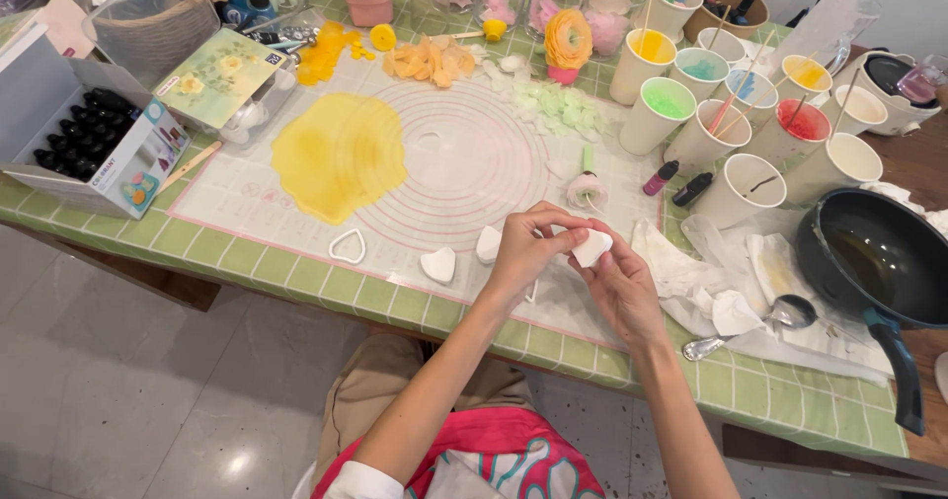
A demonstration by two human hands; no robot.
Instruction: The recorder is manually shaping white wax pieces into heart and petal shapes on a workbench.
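both hands [578, 262] pinch a white petal [592, 247] (heart-shaped) — above the mat [474, 163].

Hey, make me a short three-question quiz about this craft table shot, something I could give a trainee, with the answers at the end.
1. True or false: both hands are together on a small white petal-shaped piece above the work mat.
2. What colour is the thin flattened sheet lying on the mat's left part?
A. yellow
B. blue
C. black
3. Fill in: the dark pan at the table's right end has a ____ handle.

Key
1. True: the left hand and the right hand both pinch it.
2. A.
3. Blue; the handle points toward the near table edge.
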